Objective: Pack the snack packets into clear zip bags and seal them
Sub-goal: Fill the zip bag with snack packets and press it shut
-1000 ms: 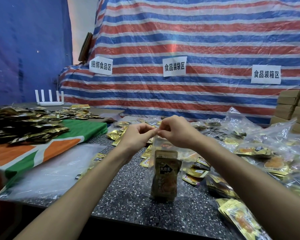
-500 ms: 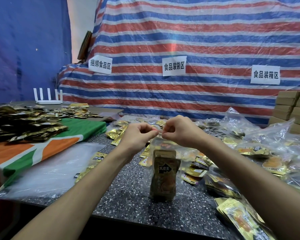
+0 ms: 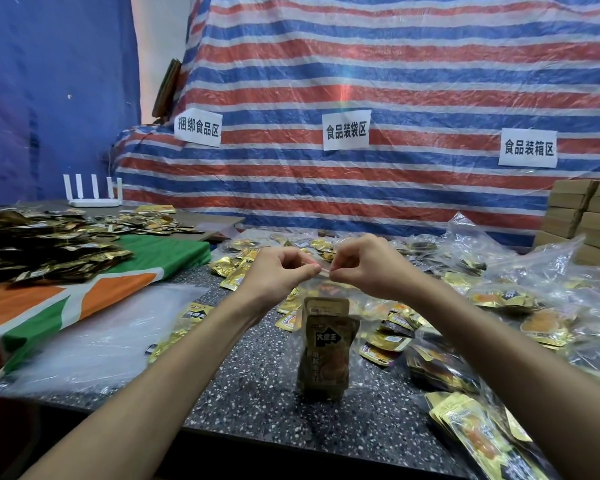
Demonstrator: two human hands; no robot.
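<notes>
— Red, blue and white striped plastic tarpaulin (image 3: 395,81) is hanging across the whole back. What is lying in front of it?
— A dark speckled stone table (image 3: 257,410) is stretching toward the camera. A green, orange and white cloth (image 3: 84,299) is covering its left part, and a heap of gold foil packets (image 3: 42,251) is sitting on that cloth.
— And on the right?
— A pile of filled clear plastic bags (image 3: 534,306) is spreading over the table's right side, and a stack of brown cardboard boxes (image 3: 582,216) is standing behind it at the far edge.
— Where is the bag that is being packed?
— The clear zip bag (image 3: 323,287) is standing upright at the middle of the table, its bottom down on the stone. Brown and gold snack packets (image 3: 324,355) are standing inside it.
— What are the hands doing?
— The left hand (image 3: 278,268) and the right hand (image 3: 368,265) are both pinching the bag's top strip between thumb and curled fingers. They are sitting side by side, fingertips almost meeting, just above the packets.
</notes>
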